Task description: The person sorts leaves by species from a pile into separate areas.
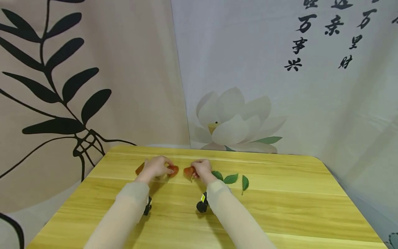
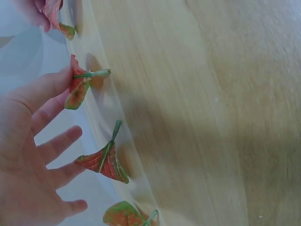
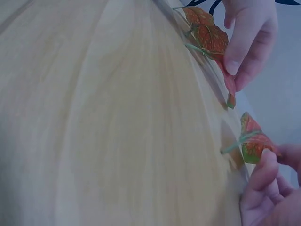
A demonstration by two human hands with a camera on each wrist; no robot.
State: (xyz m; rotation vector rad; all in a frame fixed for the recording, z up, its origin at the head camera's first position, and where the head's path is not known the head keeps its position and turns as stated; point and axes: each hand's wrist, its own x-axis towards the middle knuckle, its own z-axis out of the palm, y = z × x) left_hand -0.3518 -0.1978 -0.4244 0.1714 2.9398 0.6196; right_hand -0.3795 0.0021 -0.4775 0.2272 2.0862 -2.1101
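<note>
My left hand point(image 1: 157, 167) pinches a red-orange artificial leaf point(image 1: 173, 171) between thumb and forefinger, its other fingers spread apart. In the left wrist view that leaf point(image 2: 79, 87) shows green edges and a green stem. A second red leaf point(image 2: 104, 162) is close by the spread fingers, and a third red leaf point(image 2: 123, 214) lies below it. To the right, my right hand point(image 1: 202, 169) holds another red leaf point(image 1: 188, 172) with its fingertips. From the right wrist, this leaf point(image 3: 255, 139) is tilted up with its stem pointing toward the table.
Green leaves lie right of my right hand: one partly behind the wrist point(image 1: 217, 175), a middle leaf point(image 1: 231, 178) and an outer leaf point(image 1: 245, 183). All are on a wooden table point(image 1: 280, 207). Behind its far edge hangs a printed curtain point(image 1: 143, 86).
</note>
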